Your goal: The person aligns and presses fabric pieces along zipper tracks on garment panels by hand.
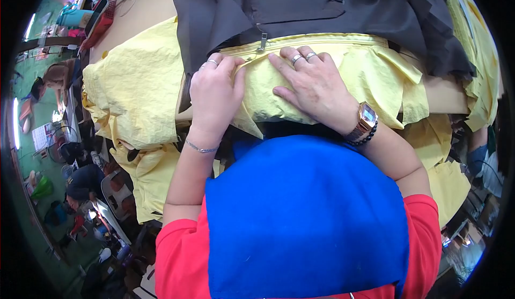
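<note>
Pinching yellow cloth in left fingers; resting right fingers, parted, on that same cloth, with zipper pull just beyond both, dark cloth farther out.

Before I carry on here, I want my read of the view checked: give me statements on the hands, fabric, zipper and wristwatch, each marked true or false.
1. The left hand and right hand both touch yellow fabric. True.
2. The wristwatch is worn on the left. False: the wristwatch is on the right.
3. The metal zipper pull is covered. False: the metal zipper pull shows plainly.
4. Blue cloth covers part of the red top. True.
</note>
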Tool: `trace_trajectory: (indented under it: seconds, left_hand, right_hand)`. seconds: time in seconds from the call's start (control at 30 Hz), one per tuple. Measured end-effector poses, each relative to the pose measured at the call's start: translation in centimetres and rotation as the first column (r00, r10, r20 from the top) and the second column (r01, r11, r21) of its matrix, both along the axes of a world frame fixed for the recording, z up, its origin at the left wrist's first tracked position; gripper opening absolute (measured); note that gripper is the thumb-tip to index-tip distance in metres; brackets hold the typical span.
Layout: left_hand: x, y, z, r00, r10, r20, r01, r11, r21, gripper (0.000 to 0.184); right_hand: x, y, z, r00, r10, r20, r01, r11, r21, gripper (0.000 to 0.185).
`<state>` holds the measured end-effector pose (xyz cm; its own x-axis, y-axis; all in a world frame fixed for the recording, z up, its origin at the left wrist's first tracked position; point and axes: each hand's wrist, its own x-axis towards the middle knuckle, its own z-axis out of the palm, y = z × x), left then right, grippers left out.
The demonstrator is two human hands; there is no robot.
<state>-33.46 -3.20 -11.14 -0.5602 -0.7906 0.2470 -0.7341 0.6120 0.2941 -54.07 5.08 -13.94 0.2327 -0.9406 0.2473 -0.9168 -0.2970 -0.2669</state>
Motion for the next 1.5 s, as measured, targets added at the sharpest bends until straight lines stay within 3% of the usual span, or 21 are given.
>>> trace_trajectory:
  seconds: [0.2, 0.4, 1.1, 1.3, 1.5]
  left_hand:
    - [0.6, -1.7, -0.2, 0.969, 0.166, -0.184, -0.073, 0.9, 0.429, 0.019]
    - [0.7, -2.8, -0.4, 0.948, 0.268, -0.171, -0.116, 0.792, 0.599, 0.018]
    - [0.7, -3.0, -0.8, 0.952, 0.273, -0.138, -0.162, 0.833, 0.529, 0.022]
    - [0.6, -3.4, -1.6, 0.935, 0.292, -0.199, -0.159, 0.85, 0.502, 0.027]
    - [0.6, -3.4, -1.2, 0.952, 0.269, -0.144, -0.173, 0.865, 0.471, 0.027]
  right_hand:
    - [0.2, -0.3, 0.1, 1.0, -0.004, -0.009, 0.004, 1.0, 0.018, 0.058]
    - [0.2, -0.5, 0.2, 1.0, -0.002, -0.013, 0.002, 1.0, 0.013, 0.057]
    - [1.6, -1.4, 0.6, 0.998, 0.015, -0.055, -0.009, 0.993, 0.116, 0.059]
    - [1.4, -1.6, 0.6, 0.996, 0.037, -0.081, -0.032, 0.998, 0.056, 0.06]
    - [1.6, -1.8, 0.6, 0.996, 0.045, -0.08, -0.041, 0.998, 0.051, 0.06]
